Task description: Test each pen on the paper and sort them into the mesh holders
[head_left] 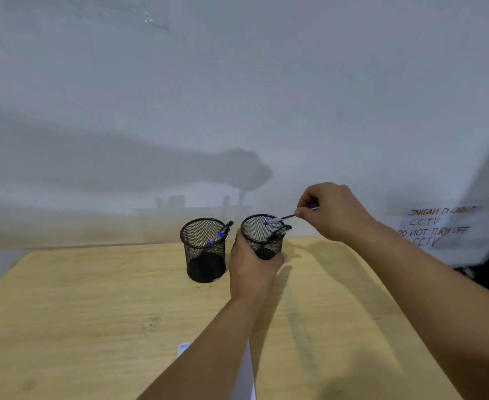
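Observation:
Two black mesh holders stand side by side at the far edge of the wooden table. The left holder contains a blue pen leaning to its right rim. My left hand wraps around the front of the right holder, which holds dark pens. My right hand pinches a pen with a blue tip above the right holder's rim, its tip pointing down into the opening. The white paper lies near the front edge, mostly hidden under my left forearm.
A white wall rises directly behind the table. A handwritten paper sign hangs on the wall at the right. Pen scribbles mark the tabletop left of my left forearm.

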